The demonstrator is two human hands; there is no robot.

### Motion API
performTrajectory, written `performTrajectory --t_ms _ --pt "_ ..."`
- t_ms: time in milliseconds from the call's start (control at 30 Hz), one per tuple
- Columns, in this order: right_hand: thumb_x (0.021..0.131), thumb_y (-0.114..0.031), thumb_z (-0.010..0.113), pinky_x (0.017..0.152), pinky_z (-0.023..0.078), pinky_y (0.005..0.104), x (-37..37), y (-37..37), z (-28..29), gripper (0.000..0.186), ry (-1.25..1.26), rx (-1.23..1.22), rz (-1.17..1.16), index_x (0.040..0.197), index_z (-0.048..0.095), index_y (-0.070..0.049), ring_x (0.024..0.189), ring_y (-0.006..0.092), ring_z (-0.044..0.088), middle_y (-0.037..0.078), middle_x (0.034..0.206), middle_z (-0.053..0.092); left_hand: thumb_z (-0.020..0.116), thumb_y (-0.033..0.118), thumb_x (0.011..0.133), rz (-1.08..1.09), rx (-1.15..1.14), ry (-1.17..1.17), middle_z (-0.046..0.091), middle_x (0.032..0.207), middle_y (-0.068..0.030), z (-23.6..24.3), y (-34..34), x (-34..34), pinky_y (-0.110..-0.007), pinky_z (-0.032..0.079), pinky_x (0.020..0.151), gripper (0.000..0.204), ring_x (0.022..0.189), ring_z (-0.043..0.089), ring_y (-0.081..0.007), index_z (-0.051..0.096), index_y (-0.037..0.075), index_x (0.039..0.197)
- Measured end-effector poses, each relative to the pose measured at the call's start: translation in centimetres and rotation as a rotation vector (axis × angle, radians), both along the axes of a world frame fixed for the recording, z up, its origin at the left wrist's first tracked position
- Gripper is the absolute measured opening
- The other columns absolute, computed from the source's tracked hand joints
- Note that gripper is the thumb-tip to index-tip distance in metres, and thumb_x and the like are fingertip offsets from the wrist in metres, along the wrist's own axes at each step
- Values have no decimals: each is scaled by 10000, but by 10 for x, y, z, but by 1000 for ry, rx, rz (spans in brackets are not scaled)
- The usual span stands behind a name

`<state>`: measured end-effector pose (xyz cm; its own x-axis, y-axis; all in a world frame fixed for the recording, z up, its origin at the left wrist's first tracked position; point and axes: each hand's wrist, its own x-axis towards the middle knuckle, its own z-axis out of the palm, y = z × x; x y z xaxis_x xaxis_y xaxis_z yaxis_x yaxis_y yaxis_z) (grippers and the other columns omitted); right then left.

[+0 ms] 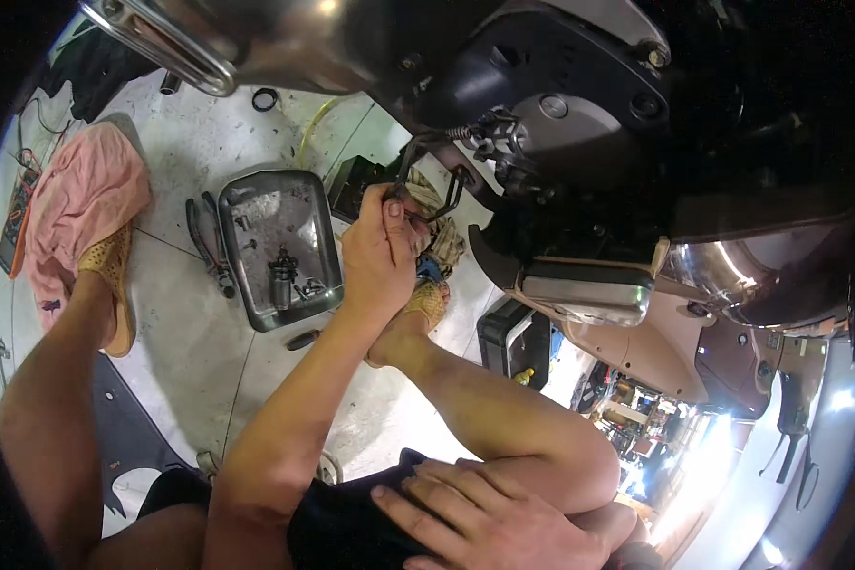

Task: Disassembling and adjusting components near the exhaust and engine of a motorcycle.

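My left hand [380, 242] reaches up to the underside of a scooter and is closed around a dark bent metal bar [459, 188]. The bar sits below a coil spring [458, 133] and beside the round grey engine cover [565, 133]. My fingers hide part of the bar, so I cannot tell where it ends. My right hand [489, 522] lies on my thigh, its fingers spread, holding nothing. Left of my left forearm, a metal tray [294, 214] on the floor holds a small dark cylindrical part [281, 277] and several bolts.
Pliers [209, 242] lie along the tray's left side. A pink cloth [90, 185] and an orange-edged meter [16, 228] are at the far left. A crumpled rag [446, 247] lies behind my left hand. An open black case [515, 342] stands right of my foot.
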<state>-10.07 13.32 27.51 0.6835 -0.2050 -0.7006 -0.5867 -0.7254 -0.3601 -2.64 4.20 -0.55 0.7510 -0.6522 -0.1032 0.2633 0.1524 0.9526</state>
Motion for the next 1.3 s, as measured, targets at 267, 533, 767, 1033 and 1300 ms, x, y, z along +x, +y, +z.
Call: performTrajectory --t_ms 267,533,767,1033,1300 --pt "967 -414 599 1069 436 460 -16 8 1 598 -45 -79 221 1475 507 -112 1222 317 549 118 1304 581 407 171 1102 0 0 -78 692 788 -125 6 -18 0 -378 511 629 198 664 681 -290 548 33 1097" --pt "966 -401 591 1072 435 456 -16 19 20 590 -67 -148 283 1474 508 -113 1228 315 546 118 1306 579 378 230 1128 32 -27 -130 645 751 -38 2 -39 12 -272 400 542 259 576 484 -79 550 50 1058" --pt "965 -389 585 1074 434 452 -15 25 22 583 -74 -140 283 1474 509 -114 1234 313 543 118 1308 577 413 170 1106 51 64 -231 692 796 -112 4 -37 6 -382 492 644 191 693 640 -274 558 47 1122" --pt "964 -375 577 1077 434 448 -16 25 17 576 -74 -129 271 1474 511 -116 1241 310 540 118 1310 576 428 147 1101 35 33 -175 714 806 -126 8 -37 8 -392 513 650 190 685 693 -286 565 46 1185" --pt "963 -362 569 1080 433 444 -18 27 18 569 -87 -134 275 1473 512 -117 1247 308 537 118 1312 574 413 188 1116 -27 -26 -77 701 793 -83 1 -40 10 -323 457 588 227 603 583 -163 582 45 1169"
